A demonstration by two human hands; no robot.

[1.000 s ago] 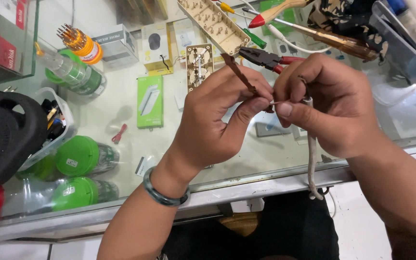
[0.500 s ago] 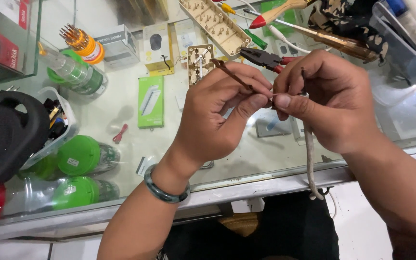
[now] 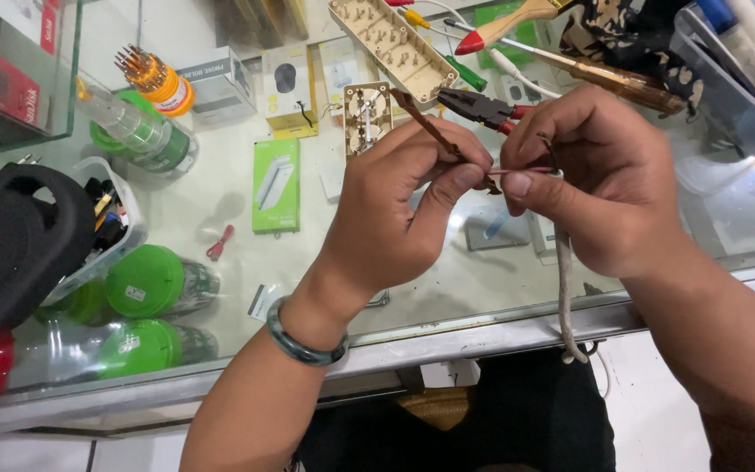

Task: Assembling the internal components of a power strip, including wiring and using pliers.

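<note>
My left hand (image 3: 395,210), with a dark green bangle on its wrist, pinches a thin brown metal strip (image 3: 425,127) that slants up to the left. My right hand (image 3: 605,183) pinches the stripped end of a grey cable (image 3: 563,288), which hangs down over the counter's front edge. A thin reddish wire tip (image 3: 504,171) bridges the two hands' fingertips, where strip and wire meet. Both hands hover above the glass counter (image 3: 308,262).
Red-handled pliers (image 3: 482,109), a beige socket-strip housing (image 3: 386,39), a small round-holed beige plate (image 3: 367,118) and screwdrivers lie behind the hands. A green box (image 3: 274,183), green-capped bottles (image 3: 150,280), a black case (image 3: 10,245) and a screwdriver-bit set (image 3: 152,77) stand to the left.
The brown strip has tilted and shifted slightly in my left fingers as both hands drew closer together at the wire tip. The cable still hangs from my right hand.
</note>
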